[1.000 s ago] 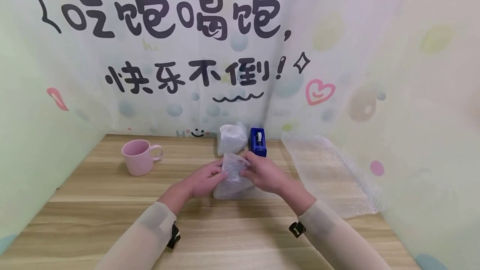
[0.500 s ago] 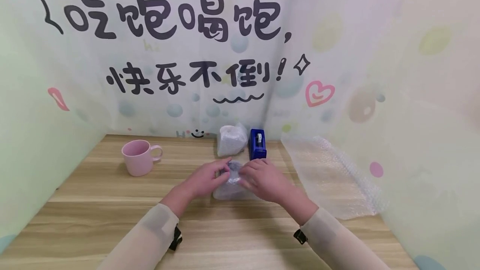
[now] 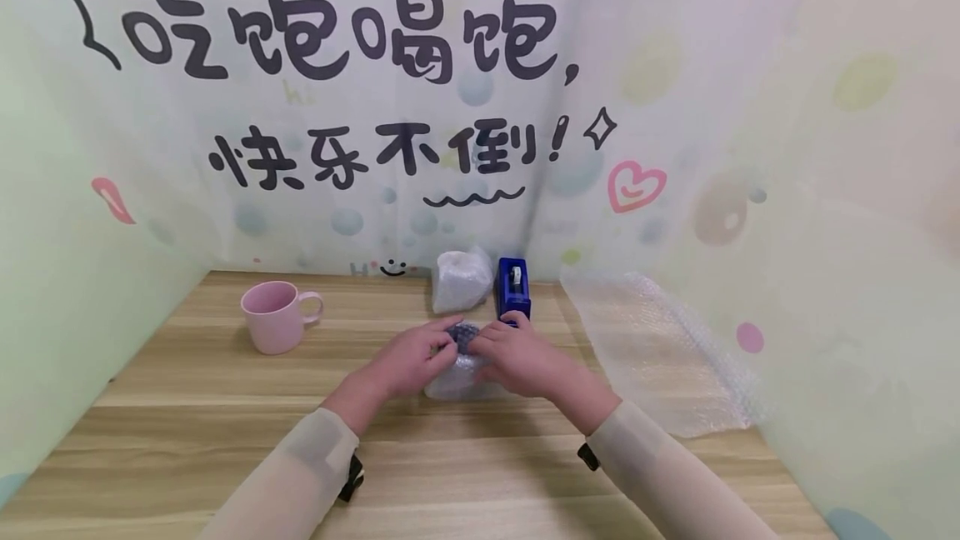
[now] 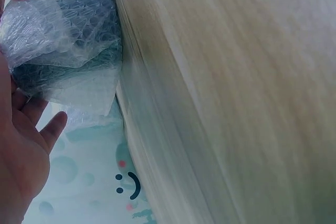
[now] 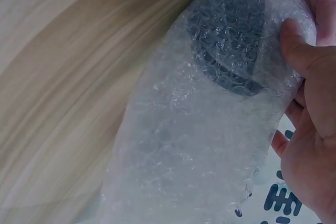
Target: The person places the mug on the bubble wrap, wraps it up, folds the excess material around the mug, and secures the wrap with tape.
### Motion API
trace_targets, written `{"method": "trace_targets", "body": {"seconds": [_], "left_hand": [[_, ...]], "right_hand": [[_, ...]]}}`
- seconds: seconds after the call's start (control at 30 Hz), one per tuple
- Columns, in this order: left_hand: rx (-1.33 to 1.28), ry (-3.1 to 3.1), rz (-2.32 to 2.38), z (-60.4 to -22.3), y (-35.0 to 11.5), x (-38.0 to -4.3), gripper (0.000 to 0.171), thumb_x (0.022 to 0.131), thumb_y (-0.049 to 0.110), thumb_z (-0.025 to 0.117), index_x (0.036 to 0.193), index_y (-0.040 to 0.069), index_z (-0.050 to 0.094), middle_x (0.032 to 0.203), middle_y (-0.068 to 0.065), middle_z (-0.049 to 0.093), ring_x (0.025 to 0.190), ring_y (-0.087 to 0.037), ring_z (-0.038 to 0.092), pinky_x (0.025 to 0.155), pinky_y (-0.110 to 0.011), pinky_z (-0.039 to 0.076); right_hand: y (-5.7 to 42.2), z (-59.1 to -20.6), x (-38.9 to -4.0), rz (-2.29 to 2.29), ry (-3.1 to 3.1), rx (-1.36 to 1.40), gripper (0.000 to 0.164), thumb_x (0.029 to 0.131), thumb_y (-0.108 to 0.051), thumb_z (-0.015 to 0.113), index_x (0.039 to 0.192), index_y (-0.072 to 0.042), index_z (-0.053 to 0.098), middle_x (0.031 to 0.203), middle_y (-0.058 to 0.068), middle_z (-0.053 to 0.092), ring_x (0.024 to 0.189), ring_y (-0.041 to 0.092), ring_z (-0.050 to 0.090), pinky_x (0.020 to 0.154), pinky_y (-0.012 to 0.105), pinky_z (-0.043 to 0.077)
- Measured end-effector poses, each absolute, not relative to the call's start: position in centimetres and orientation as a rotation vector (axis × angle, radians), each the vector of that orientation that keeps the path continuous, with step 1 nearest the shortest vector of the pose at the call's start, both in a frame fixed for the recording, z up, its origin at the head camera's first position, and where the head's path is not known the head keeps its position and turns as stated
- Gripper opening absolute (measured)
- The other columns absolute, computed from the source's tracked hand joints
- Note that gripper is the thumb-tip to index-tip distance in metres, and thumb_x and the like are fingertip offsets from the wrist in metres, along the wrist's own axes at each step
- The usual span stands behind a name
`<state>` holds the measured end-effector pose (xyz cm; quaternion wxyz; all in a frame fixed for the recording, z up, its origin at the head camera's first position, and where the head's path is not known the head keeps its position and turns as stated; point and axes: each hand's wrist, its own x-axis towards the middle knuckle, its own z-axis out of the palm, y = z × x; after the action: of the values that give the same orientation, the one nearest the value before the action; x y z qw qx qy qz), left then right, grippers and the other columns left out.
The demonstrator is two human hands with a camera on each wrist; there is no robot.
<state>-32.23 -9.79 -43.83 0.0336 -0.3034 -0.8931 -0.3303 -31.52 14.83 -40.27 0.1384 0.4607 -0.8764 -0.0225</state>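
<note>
1. Both left hand [image 3: 405, 359] and right hand [image 3: 522, 359], fingers partly curled, grip a bubble-wrapped bundle [image 3: 463, 367] from 9 and 3 o'clock.
2. Right wrist view plainly shows its long flap [image 5: 173, 156] trailing toward 7 o'clock.
3. A dark object [image 5: 226, 35] inside is hard to identify.
4. Between the bundle's 9 and 10 o'clock, a pink mug [image 3: 273, 323] shows its pink interior.

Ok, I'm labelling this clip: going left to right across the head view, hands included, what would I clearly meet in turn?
Pink mug → left hand → bubble-wrapped dark item → right hand → loose bubble wrap sheet.
</note>
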Motion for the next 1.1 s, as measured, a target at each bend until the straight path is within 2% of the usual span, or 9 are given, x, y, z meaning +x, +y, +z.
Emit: {"method": "trace_targets", "body": {"seconds": [0.3, 0.4, 0.47, 0.57, 0.63, 0.7, 0.83, 1.1], "left_hand": [[-0.941, -2.703, -1.04, -44.3, -9.8, -32.2, 0.033, 0.111, 0.019, 0.052, 0.104, 0.005, 0.081, 0.168, -0.017, 0.052, 0.152, -0.04, 0.055, 0.122, -0.055, 0.049], [-0.934, -2.653, -1.037, -44.4, -9.8, -32.1, 0.029, 0.109, 0.018, 0.056, 0.106, 0.005, 0.081, 0.166, -0.021, 0.053, 0.151, -0.044, 0.055, 0.124, -0.058, 0.048], [-0.908, -2.586, -1.004, -44.4, -9.7, -31.8, 0.022, 0.107, 0.018, 0.063, 0.104, 0.006, 0.08, 0.157, -0.022, 0.061, 0.144, -0.043, 0.061, 0.12, -0.057, 0.051], [-0.89, -2.465, -0.878, -44.3, -9.9, -31.2, 0.013, 0.101, 0.022, 0.076, 0.101, 0.009, 0.081, 0.129, -0.013, 0.071, 0.12, -0.031, 0.07, 0.104, -0.048, 0.06], [-0.926, -2.397, -0.789, -44.0, -10.2, -30.8, 0.016, 0.094, 0.024, 0.084, 0.101, 0.01, 0.083, 0.112, -0.007, 0.069, 0.104, -0.024, 0.067, 0.092, -0.041, 0.061], [-0.996, -2.363, -0.672, -43.8, -10.5, -30.5, 0.023, 0.089, 0.027, 0.09, 0.104, 0.01, 0.083, 0.106, -0.004, 0.066, 0.097, -0.02, 0.062, 0.085, -0.037, 0.059], [-1.114, -2.367, -0.493, -43.4, -10.9, -30.4, 0.035, 0.088, 0.034, 0.093, 0.112, 0.012, 0.08, 0.11, -0.006, 0.063, 0.099, -0.02, 0.06, 0.084, -0.037, 0.057], [-1.108, -2.502, -0.473, -43.0, -10.6, -30.5, 0.03, 0.097, 0.035, 0.084, 0.117, 0.012, 0.081, 0.118, -0.004, 0.062, 0.109, -0.022, 0.057, 0.088, -0.039, 0.058]], "right_hand": [[13.9, -40.3, -31.7, -0.134, -2.609, 1.306, 0.025, 0.102, -0.035, 0.077, 0.118, -0.018, 0.071, 0.122, -0.003, 0.079, 0.123, 0.019, 0.069, 0.113, 0.054, 0.046], [13.8, -40.6, -31.7, -0.113, -2.593, 1.3, 0.023, 0.101, -0.034, 0.078, 0.116, -0.018, 0.072, 0.119, -0.003, 0.08, 0.121, 0.019, 0.07, 0.112, 0.054, 0.047], [13.7, -40.7, -31.8, -0.097, -2.595, 1.294, 0.022, 0.101, -0.034, 0.078, 0.117, -0.018, 0.073, 0.119, -0.004, 0.08, 0.121, 0.019, 0.07, 0.112, 0.054, 0.047], [13.8, -41.0, -32.1, -0.074, -2.613, 1.283, 0.021, 0.102, -0.033, 0.078, 0.116, -0.019, 0.074, 0.119, -0.004, 0.08, 0.122, 0.018, 0.07, 0.112, 0.054, 0.047], [13.8, -41.1, -32.1, -0.064, -2.614, 1.281, 0.02, 0.102, -0.033, 0.078, 0.116, -0.019, 0.074, 0.118, -0.004, 0.08, 0.122, 0.018, 0.07, 0.113, 0.054, 0.046], [13.9, -41.1, -32.2, -0.056, -2.605, 1.286, 0.02, 0.101, -0.033, 0.078, 0.116, -0.019, 0.075, 0.118, -0.005, 0.08, 0.122, 0.018, 0.07, 0.113, 0.054, 0.046], [13.9, -40.9, -32.1, -0.041, -2.595, 1.293, 0.018, 0.101, -0.032, 0.078, 0.114, -0.019, 0.076, 0.115, -0.007, 0.08, 0.12, 0.017, 0.07, 0.113, 0.055, 0.045], [13.7, -41.1, -32.1, 0.006, -2.613, 1.295, 0.013, 0.101, -0.028, 0.079, 0.11, -0.019, 0.075, 0.109, -0.007, 0.079, 0.116, 0.018, 0.07, 0.113, 0.056, 0.044]]}}
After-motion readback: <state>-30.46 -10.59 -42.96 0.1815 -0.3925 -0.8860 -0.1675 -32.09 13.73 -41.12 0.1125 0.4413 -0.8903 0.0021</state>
